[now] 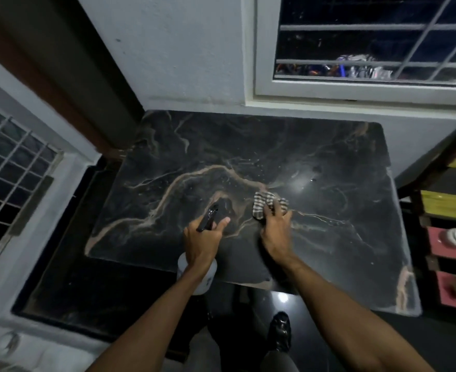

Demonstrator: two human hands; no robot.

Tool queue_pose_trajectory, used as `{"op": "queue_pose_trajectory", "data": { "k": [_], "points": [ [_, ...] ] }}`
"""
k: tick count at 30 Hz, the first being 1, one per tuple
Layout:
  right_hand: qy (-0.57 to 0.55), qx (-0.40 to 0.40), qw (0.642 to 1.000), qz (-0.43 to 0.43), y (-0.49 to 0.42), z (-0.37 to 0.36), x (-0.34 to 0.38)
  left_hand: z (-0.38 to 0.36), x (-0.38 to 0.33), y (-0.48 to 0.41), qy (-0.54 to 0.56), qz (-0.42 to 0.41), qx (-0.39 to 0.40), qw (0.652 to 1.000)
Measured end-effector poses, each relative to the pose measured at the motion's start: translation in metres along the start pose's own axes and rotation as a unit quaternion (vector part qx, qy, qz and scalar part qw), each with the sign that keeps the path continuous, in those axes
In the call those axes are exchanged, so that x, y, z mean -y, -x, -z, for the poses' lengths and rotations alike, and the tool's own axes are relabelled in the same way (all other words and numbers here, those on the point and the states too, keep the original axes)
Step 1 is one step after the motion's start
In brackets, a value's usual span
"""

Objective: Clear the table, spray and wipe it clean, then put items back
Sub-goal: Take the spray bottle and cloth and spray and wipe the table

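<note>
A dark marble-patterned table point(329, 237) fills the middle of the view, with small droplets scattered near its centre. My left hand point(201, 242) grips a spray bottle point(206, 277) with a white body and a black nozzle head, held above the table's front edge and pointing forward. My right hand point(276, 232) presses a striped grey-and-white cloth point(264, 202) flat on the tabletop, fingers spread over it. Nothing else lies on the table.
A white wall and a barred window point(369, 49) stand behind the table. A second barred window point(6, 162) is at the left. A coloured shelf point(452, 242) with a white round object and a green plant stands at the right. My shoe point(280, 331) shows on the glossy dark floor.
</note>
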State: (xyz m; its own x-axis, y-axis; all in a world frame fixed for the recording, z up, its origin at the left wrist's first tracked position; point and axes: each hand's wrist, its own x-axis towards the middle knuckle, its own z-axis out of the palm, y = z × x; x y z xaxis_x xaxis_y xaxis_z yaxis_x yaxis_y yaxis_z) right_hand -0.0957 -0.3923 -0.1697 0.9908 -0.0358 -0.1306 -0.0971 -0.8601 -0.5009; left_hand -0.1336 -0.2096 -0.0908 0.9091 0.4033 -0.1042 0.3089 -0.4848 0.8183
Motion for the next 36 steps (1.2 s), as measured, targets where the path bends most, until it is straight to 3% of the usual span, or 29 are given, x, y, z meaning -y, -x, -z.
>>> {"op": "queue_pose_trajectory", "data": {
  "k": [3,4,5,8,9,11,14,15,18,20,23,24,27,28,30,32,33,34,36],
  "points": [
    [0.049,0.066,0.982,0.173,-0.013,-0.027,0.042,0.021,0.015,-0.031,-0.004,-0.009,-0.003,1.000],
    [0.052,0.057,0.980,0.184,-0.022,-0.026,0.044,0.026,0.016,-0.038,-0.001,-0.015,-0.009,1.000],
    [0.037,0.034,0.988,0.149,-0.034,-0.025,0.045,0.031,0.019,-0.047,0.003,-0.019,-0.014,1.000],
    [-0.014,-0.066,0.996,-0.062,-0.066,-0.031,0.058,0.052,0.034,-0.076,0.031,-0.009,-0.027,0.999],
    [0.004,-0.072,0.995,-0.076,-0.069,-0.039,0.076,0.062,0.041,-0.085,0.035,-0.007,-0.029,0.999],
    [0.030,-0.027,0.999,0.024,-0.067,-0.067,0.126,0.085,0.057,-0.103,0.031,-0.007,-0.031,0.999],
    [0.071,0.064,0.973,0.212,-0.068,-0.103,0.180,0.123,0.074,-0.129,0.030,-0.012,-0.045,0.998],
    [0.071,0.064,0.974,0.203,-0.078,-0.103,0.187,0.133,0.077,-0.136,0.032,-0.014,-0.049,0.998],
    [0.034,0.020,0.998,0.040,-0.113,-0.109,0.209,0.165,0.091,-0.159,0.037,0.009,-0.067,0.997],
    [0.059,0.061,0.990,0.114,-0.106,-0.129,0.244,0.184,0.104,-0.171,0.037,0.042,-0.074,0.996],
    [0.097,0.139,0.932,0.322,-0.089,-0.151,0.282,0.200,0.114,-0.183,0.044,0.059,-0.079,0.994],
    [0.089,0.135,0.932,0.324,-0.099,-0.151,0.292,0.204,0.118,-0.188,0.050,0.058,-0.081,0.994],
    [0.069,0.076,0.980,0.172,-0.135,-0.157,0.322,0.216,0.134,-0.199,0.059,0.072,-0.090,0.992],
    [0.073,0.071,0.981,0.168,-0.131,-0.163,0.333,0.220,0.139,-0.201,0.060,0.079,-0.095,0.991],
    [0.074,0.096,0.954,0.275,-0.102,-0.184,0.345,0.227,0.147,-0.202,0.057,0.080,-0.098,0.990],
    [0.075,0.167,0.900,0.395,-0.065,-0.193,0.340,0.232,0.148,-0.203,0.060,0.071,-0.106,0.990],
    [0.073,0.191,0.886,0.417,-0.059,-0.189,0.333,0.233,0.148,-0.204,0.067,0.074,-0.109,0.989],
    [0.066,0.186,0.891,0.408,-0.065,-0.184,0.324,0.233,0.147,-0.206,0.077,0.079,-0.109,0.988],
    [0.038,0.121,0.949,0.287,-0.084,-0.174,0.307,0.231,0.142,-0.207,0.089,0.089,-0.101,0.987]
  ]
}}
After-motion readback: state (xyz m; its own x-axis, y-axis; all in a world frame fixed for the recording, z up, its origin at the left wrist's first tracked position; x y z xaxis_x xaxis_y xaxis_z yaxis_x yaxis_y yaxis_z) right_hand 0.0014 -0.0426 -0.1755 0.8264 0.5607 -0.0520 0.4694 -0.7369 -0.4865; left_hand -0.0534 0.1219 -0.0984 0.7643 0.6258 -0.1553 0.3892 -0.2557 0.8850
